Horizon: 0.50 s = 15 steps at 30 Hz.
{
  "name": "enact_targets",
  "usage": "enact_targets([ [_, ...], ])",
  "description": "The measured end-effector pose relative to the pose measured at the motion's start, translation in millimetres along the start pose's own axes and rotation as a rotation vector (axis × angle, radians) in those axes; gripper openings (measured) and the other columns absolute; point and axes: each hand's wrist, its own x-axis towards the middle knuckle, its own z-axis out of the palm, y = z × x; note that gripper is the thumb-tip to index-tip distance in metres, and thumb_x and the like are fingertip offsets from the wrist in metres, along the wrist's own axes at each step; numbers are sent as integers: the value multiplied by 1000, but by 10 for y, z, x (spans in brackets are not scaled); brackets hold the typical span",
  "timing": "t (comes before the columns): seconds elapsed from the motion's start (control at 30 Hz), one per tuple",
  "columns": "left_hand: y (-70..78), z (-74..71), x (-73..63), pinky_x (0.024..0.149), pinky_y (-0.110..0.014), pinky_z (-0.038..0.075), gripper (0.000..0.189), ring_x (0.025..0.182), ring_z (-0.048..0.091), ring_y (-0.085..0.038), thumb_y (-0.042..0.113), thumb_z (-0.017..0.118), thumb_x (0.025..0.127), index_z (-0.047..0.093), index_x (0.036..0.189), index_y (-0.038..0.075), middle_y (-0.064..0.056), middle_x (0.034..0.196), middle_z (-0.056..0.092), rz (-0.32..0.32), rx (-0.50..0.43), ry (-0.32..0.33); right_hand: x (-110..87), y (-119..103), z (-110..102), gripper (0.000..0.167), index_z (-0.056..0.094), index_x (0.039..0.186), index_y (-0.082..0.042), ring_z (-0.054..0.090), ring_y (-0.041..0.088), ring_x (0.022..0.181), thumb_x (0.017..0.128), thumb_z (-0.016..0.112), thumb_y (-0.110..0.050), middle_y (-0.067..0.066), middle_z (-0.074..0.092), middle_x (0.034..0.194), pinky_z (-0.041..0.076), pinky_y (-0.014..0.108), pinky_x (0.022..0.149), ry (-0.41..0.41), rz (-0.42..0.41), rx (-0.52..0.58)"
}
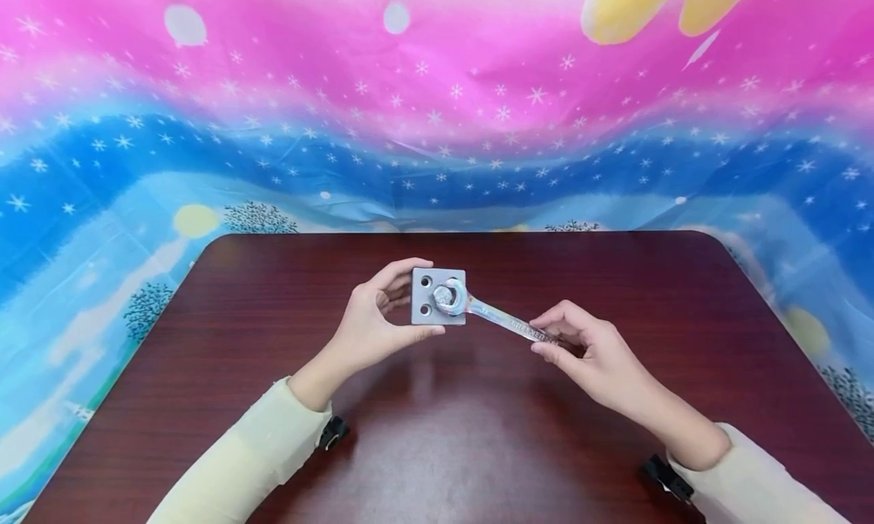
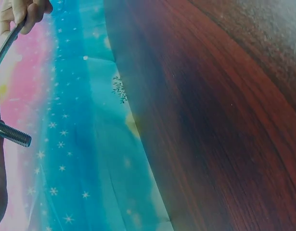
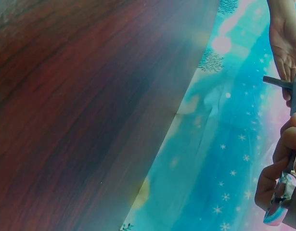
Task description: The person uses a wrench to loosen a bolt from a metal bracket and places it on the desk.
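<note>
In the head view, my left hand (image 1: 369, 323) grips a square grey metal plate (image 1: 418, 296) by its upper and lower edges, thumb below. Holes show in the plate, and a hex bolt (image 1: 442, 296) passes through it, head facing me. A silver wrench (image 1: 504, 318) has its jaw end around the bolt head. Its handle slopes down to the right, where my right hand (image 1: 601, 361) pinches the far end between thumb and fingers. From the left wrist, the threaded bolt shank (image 2: 14, 134) juts out behind the plate. The right wrist view shows the wrench's other end (image 3: 276, 211) past my fingers.
Plate and wrench are held up over a dark reddish wooden table (image 1: 423, 448) with rounded far corners. Behind it hangs a pink and blue cloth (image 1: 437, 130) with snowflakes. Black wrist devices sit at the left cuff (image 1: 332, 433) and right cuff (image 1: 667, 478).
</note>
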Motion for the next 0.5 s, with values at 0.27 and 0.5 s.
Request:
enact_targets([
  [0.27, 34, -18, -39, 93, -31, 58, 79, 101, 68, -14, 1, 90, 67, 55, 136, 17, -7, 116, 72, 0, -3, -65, 42, 31, -26, 29, 65, 106, -14, 61, 3, 63, 84, 74, 4, -4, 72, 81, 46, 20, 49, -18, -31, -4],
  [0.5, 52, -54, -68, 93, -32, 59, 78, 104, 70, -17, -1, 89, 67, 55, 136, 11, -9, 120, 70, -45, -27, -158, 160, 45, -147, 25, 63, 101, -21, 57, 1, 66, 87, 74, -4, -11, 70, 82, 42, 20, 50, -100, -50, -156],
])
